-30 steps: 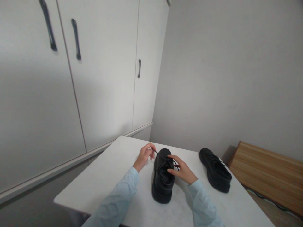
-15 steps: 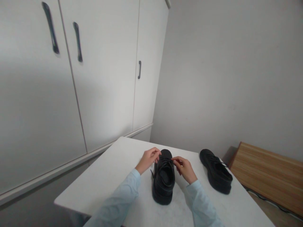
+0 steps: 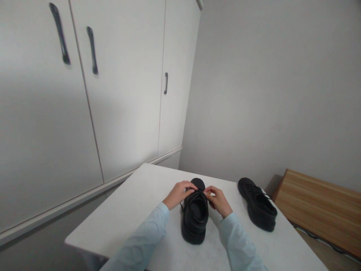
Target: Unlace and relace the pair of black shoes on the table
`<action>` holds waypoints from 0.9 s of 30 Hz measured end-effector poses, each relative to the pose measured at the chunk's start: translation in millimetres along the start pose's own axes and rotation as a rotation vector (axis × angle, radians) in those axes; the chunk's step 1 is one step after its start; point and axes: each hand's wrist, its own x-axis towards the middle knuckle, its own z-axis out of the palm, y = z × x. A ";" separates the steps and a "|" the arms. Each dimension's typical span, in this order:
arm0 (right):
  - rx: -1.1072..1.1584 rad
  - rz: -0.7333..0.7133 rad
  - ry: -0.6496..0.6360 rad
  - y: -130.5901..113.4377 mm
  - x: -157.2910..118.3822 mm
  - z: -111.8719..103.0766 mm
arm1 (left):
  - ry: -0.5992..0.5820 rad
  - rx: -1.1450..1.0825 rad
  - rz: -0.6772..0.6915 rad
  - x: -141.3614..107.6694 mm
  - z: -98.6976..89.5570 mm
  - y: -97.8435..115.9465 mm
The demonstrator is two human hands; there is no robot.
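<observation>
A black lace-up shoe (image 3: pixel 194 226) stands upright on the white table (image 3: pixel 126 210), its toe pointing away from me. Over the left side of its lacing, my left hand (image 3: pixel 180 192) is closed in a pinch at the dark shoelace (image 3: pixel 198 194). From the right side, my right hand (image 3: pixel 217 199) also pinches lace, thumb and forefinger together by the upper eyelets. The two hands' fingertips nearly meet above the tongue. Exactly which strand each one grips is too small to make out.
A second black shoe (image 3: pixel 258 207) with laces stands near the table's right edge. Beyond that edge is a wood-grain board or cabinet (image 3: pixel 318 203), with a cable below. White wardrobe doors (image 3: pixel 126 94) with dark handles line the left; a grey wall (image 3: pixel 267 86) rises behind.
My left hand has moved right, over the lacing, and its fingers have closed at the lace. My right hand has shifted slightly left. The shoes have stayed in place.
</observation>
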 end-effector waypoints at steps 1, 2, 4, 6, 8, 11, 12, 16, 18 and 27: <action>-0.014 -0.009 0.003 0.7 1.1 0.4 | -0.005 0.005 0.005 0.1 0.1 -0.2; -0.039 -0.022 0.011 1.2 2.1 0.5 | -0.008 0.008 0.007 0.2 0.3 -0.4; -0.107 -0.065 0.036 2.0 3.7 0.2 | -0.009 0.010 0.002 0.4 0.5 -0.7; -0.164 -0.124 0.074 2.2 4.6 -0.1 | -0.008 0.011 -0.001 0.4 0.5 -0.6; -0.186 -0.187 0.112 1.8 5.2 0.5 | -0.014 0.011 -0.003 0.3 0.3 -0.2; -0.160 -0.243 0.153 0.9 6.3 3.1 | -0.023 0.017 -0.007 0.1 -0.3 0.2; -0.138 -0.249 0.160 0.5 6.9 4.2 | -0.024 0.019 -0.008 0.0 -0.4 0.2; 0.005 -0.219 0.143 -1.7 8.3 7.5 | -0.025 0.022 -0.006 0.0 -0.6 0.0; 0.110 -0.178 0.105 -3.5 7.3 7.9 | -0.027 0.026 -0.005 0.0 -0.6 -0.2; 0.520 -0.072 0.035 -12.9 -0.8 1.9 | -0.025 0.032 0.008 0.2 0.6 -5.5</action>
